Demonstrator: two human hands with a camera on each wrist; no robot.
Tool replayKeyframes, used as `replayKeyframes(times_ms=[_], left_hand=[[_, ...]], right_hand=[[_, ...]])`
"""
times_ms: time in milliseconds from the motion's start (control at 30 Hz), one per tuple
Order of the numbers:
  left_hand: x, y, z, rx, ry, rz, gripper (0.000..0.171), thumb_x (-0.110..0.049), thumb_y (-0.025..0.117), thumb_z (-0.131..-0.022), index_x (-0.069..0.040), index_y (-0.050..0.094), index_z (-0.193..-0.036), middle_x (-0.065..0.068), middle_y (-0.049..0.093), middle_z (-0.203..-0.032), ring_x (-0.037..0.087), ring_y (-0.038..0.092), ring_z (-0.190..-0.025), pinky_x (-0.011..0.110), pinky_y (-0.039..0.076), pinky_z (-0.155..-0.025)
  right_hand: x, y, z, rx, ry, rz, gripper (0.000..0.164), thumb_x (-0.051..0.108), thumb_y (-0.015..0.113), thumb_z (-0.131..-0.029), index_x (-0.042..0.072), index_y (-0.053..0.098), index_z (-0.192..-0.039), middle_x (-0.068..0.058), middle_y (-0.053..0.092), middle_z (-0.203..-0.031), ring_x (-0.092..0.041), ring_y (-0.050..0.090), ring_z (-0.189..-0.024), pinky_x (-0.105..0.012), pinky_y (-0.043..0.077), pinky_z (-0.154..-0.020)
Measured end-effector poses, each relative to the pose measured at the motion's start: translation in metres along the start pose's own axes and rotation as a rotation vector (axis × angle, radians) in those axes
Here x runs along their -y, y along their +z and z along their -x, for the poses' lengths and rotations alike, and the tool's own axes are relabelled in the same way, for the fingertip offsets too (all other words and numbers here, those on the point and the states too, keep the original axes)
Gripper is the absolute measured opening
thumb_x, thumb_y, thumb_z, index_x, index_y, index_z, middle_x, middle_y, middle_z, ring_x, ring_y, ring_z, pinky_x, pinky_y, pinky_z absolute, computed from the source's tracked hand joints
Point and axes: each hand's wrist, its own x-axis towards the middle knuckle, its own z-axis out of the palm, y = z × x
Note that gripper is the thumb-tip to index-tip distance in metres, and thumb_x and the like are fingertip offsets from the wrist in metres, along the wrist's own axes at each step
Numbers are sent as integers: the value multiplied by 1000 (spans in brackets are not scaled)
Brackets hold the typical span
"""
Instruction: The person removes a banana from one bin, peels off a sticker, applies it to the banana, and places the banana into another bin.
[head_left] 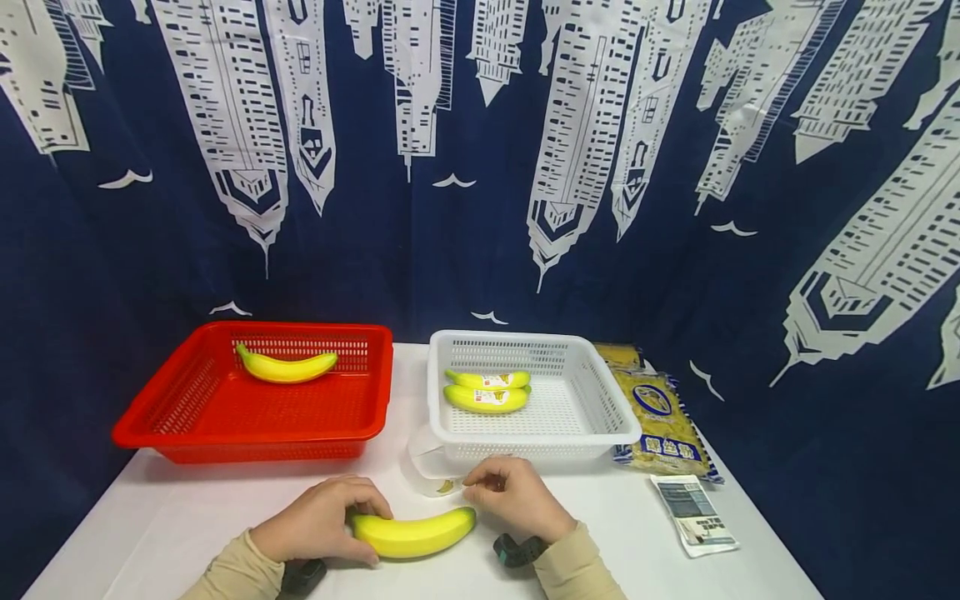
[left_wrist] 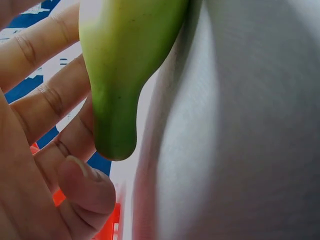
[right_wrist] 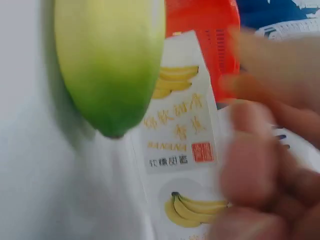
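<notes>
A yellow banana (head_left: 414, 534) with greenish ends lies across the front of the table. My left hand (head_left: 324, 518) grips its left end, the fingers behind and the thumb in front; the green stem (left_wrist: 116, 125) pokes out beside the palm in the left wrist view. Just beyond the other end, my right hand (head_left: 519, 497) has its thumb and fingers curled together at the edge of a strip of banana labels (head_left: 427, 467). Seen from the right wrist, the printed label strip (right_wrist: 172, 125) runs beside the banana tip, and the fingers (right_wrist: 250, 155) are blurred.
At the back left stands a red basket (head_left: 255, 435) holding one banana (head_left: 288, 367). Right of it, a white basket (head_left: 536, 437) contains two labelled bananas (head_left: 487, 392). Yellow noodle packets (head_left: 660, 421) and a small printed packet (head_left: 695, 515) lie at the right edge.
</notes>
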Motion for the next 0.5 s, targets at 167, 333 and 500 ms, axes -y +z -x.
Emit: replayKeyframes(times_ms=[167,333,500], left_hand=[[0,1,1,-2,11,-26,42,-50,94,-68,-42,69,-101,-26,64,-91,-4,57,-86,25,50,-77],[0,-1,1,-12,32,-51,43,-49,94,-69,-42,69,-102,-26,64,-92,-5,57,-86,24,51,-77],[-2,0,2,-56,63,-78,48,-52,93,-69,-35,71,-107,-23,66,-96,-3,60,-88,24,52,-78]], right_hand=[[3,8,-1,-216,-182,110,20,9,80,-90,7,76,-109,10,65,-84,1,50,-66,-19,48,-56],[2,14,-1,-298,-326,241,18,5,81,-87,7,78,-104,3,71,-101,4,49,-66,-14,47,-57],[2,14,0,-279,-305,368,20,9,84,-85,8,78,-104,1,73,-110,4,52,-68,-12,46,-59]])
